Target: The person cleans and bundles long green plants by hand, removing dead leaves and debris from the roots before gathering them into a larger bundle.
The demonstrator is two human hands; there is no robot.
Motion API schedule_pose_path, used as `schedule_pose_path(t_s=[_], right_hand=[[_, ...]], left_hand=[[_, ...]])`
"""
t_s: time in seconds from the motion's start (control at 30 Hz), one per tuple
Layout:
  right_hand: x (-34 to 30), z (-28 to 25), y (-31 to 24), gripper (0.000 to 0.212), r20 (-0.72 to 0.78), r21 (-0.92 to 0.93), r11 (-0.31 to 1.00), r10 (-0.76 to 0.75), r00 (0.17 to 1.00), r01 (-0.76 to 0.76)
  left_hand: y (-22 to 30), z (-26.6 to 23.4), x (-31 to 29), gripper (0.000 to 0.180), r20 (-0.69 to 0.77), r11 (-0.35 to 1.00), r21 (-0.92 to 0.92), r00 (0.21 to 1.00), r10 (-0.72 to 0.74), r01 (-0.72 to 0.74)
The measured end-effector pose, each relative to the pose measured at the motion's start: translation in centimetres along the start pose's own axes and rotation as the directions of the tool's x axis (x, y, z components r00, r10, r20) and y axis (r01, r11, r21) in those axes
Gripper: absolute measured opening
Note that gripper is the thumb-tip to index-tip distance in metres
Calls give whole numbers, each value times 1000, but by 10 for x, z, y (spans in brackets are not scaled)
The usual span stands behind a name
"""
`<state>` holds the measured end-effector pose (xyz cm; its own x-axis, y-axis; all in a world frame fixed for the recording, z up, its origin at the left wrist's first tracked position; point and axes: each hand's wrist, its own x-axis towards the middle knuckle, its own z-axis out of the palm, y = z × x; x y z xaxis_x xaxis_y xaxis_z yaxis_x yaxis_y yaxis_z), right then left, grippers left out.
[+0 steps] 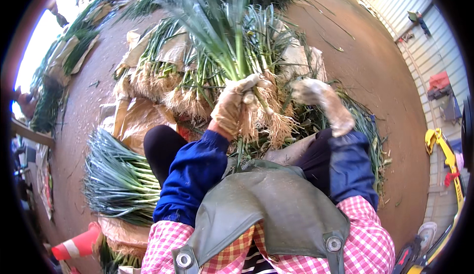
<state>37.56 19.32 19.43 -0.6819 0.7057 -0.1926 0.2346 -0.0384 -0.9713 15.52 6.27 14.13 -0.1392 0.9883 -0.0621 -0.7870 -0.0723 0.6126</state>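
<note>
My left hand (231,103), in a soiled pale glove, is closed around the lower stalks of a few green onions (239,57). Their long leaves point up and away, smeared by motion, while pale stringy roots (279,118) hang below the glove. To the right, apart from that bunch, is my right hand (328,103), also gloved; its fingers are too blurred to read. Just beyond both hands lies a heap of green onions (160,74) with roots toward me, partly on brown sacking.
Left of my knee lies a bundle of green onions (116,175) with bluish leaves, near an orange traffic cone (81,243). More piles (81,52) line the far left. A corrugated wall (422,42) and a yellow metal frame (450,158) stand at right. The floor (395,126) is brown.
</note>
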Motion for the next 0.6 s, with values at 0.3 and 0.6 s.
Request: schedule_pose_path(t_s=[0.3, 0.6], right_hand=[[144, 111, 104, 34, 186, 388, 889, 185, 965, -245], [179, 164, 135, 35, -75, 245, 962, 139, 987, -117]], left_hand=[[-63, -66, -21, 8, -430, 965, -181, 867, -252, 191], [-101, -112, -15, 20, -282, 976, -180, 944, -171, 123]])
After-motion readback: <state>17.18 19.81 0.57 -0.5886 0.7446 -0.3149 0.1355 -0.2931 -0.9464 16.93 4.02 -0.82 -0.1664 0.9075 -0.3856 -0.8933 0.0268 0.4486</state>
